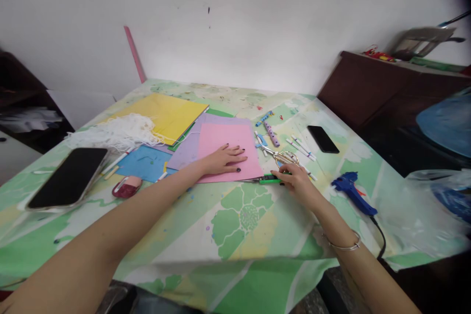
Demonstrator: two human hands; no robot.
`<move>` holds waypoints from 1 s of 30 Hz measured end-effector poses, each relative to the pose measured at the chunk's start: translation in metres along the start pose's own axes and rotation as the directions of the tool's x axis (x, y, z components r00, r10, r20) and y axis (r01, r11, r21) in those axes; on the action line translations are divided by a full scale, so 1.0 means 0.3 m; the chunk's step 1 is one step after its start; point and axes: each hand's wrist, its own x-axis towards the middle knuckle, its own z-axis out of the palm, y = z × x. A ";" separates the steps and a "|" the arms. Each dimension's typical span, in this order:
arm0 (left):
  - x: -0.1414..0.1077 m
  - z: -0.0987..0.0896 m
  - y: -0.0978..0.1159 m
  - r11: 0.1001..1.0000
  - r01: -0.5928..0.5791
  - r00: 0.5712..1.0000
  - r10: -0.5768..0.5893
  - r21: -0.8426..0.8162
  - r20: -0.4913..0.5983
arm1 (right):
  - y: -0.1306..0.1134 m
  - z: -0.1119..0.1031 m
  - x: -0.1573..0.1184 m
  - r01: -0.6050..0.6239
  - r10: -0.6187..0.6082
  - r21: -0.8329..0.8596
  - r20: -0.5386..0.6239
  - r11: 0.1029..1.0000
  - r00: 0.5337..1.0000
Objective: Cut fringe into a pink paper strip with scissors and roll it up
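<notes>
My left hand (222,160) lies flat, fingers spread, on a pink sheet (230,132) of craft paper. Beneath it a lilac sheet (184,152) juts out to the left. My right hand (294,181) is closed on the end of a green utility knife (269,179), thumb below and fingertips above. The knife's blade end points left along the lower edge of the pink sheet. Just beyond my right fingers are gold-handled scissors (285,158), blades toward the paper.
On the left are a large phone (69,176), white yarn (125,131), a yellow sheet (162,113), a blue sheet (145,162) and a maroon-pink case (127,187). On the right are markers (303,149), a purple stick (272,134), a second phone (323,139) and a corded blue glue gun (353,193).
</notes>
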 end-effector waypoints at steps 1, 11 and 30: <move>0.000 -0.001 0.001 1.000 0.001 1.000 -0.001 -0.002 -0.001 | -0.006 0.002 0.007 0.007 -0.007 0.004 0.004 1.000 1.000; 0.003 0.000 -0.006 1.000 -0.001 1.000 0.001 -0.018 0.003 | 0.002 0.002 -0.008 0.020 -0.019 0.031 -0.005 0.999 1.000; 0.006 0.008 -0.010 0.999 0.012 1.000 -0.012 -0.035 -0.013 | -0.025 0.003 0.026 0.042 -0.042 0.015 0.001 0.999 0.999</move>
